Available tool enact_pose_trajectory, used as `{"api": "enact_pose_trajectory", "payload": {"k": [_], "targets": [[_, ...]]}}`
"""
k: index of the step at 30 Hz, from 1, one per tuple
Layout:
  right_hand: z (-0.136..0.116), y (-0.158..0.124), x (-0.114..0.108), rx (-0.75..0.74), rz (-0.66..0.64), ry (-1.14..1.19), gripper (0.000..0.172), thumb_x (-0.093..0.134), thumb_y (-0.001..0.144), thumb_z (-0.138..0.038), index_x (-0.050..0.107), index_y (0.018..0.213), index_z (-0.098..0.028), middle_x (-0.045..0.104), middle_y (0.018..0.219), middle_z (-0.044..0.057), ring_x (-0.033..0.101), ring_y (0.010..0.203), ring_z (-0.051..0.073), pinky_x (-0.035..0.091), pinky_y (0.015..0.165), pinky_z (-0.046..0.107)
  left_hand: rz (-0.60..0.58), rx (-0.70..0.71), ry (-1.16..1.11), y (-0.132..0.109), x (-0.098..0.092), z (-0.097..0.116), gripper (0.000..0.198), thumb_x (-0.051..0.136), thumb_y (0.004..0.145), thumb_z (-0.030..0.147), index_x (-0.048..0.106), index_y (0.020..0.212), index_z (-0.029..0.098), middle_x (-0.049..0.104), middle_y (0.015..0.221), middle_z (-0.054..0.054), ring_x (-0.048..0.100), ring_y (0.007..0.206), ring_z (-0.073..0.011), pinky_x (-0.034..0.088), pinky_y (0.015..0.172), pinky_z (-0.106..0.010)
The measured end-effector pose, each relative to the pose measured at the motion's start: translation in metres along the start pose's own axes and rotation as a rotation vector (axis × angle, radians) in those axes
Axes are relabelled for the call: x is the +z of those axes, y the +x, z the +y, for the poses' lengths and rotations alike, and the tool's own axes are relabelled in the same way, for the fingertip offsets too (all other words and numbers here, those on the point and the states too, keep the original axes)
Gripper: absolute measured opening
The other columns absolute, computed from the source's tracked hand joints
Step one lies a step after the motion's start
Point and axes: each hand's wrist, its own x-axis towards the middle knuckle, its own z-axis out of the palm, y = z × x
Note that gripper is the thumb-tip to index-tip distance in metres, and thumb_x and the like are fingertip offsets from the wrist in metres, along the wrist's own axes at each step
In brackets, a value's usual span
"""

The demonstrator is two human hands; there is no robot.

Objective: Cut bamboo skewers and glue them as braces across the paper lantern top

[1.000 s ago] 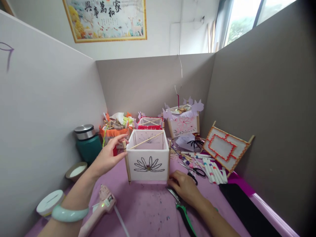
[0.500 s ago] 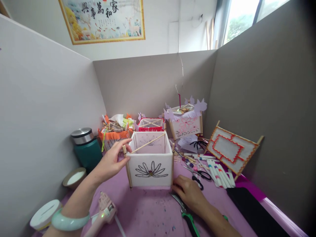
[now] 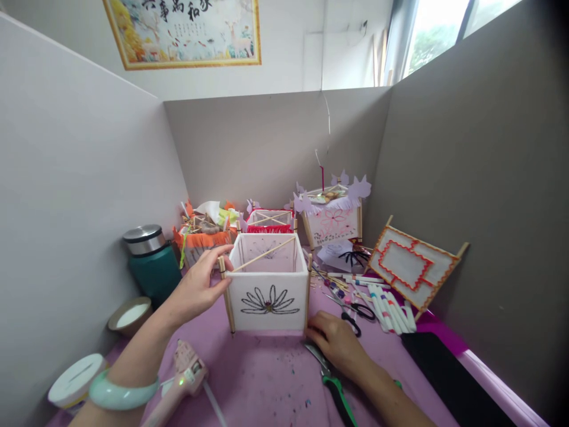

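Observation:
A square white paper lantern (image 3: 270, 320) on wooden stick posts stands upright in front of me, open at the top, with a black line-drawn flower on its front. One thin stick (image 3: 262, 255) lies diagonally across its top. My left hand (image 3: 208, 279) grips the upper left front post, thumb in front and fingers behind. Low at the right front corner, my right hand (image 3: 331, 338) is closed against the foot of the post; its fingertips are partly hidden. Beside that hand lie green-handled scissors (image 3: 335, 391). A pink glue gun (image 3: 186, 370) with a lit green light rests at the lower left.
Decorated lanterns (image 3: 334, 225) stand behind. A teal flask (image 3: 153, 267), a bowl (image 3: 130, 316) and a white-lidded tub (image 3: 76, 379) line the left. Black scissors (image 3: 351, 320), markers (image 3: 391, 308), a red-trimmed panel (image 3: 411, 264) and a black slab (image 3: 453, 379) lie right. Partitions (image 3: 275, 148) enclose the table.
The whole view has shifted slightly, so everything sits a little higher and further left. Both hands keep their places at the lantern.

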Motion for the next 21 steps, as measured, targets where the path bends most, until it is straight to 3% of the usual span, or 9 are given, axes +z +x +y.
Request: {"api": "enact_pose_trajectory", "payload": {"k": [21], "targets": [[-0.0015, -0.0004, -0.0006, -0.01, 0.023, 0.003, 0.022, 0.051, 0.09, -0.026, 0.07, 0.083, -0.019, 0.064, 0.083, 0.003, 0.06, 0.079, 0.016, 0.038, 0.069, 0.024, 0.021, -0.019, 0.022, -0.002, 0.0021, 0.006, 0.048, 0.05, 0.082, 0.022, 0.039, 0.129, 0.018, 0.056, 0.101, -0.005, 0.056, 0.097, -0.0188, 0.041, 0.095, -0.039]]}}
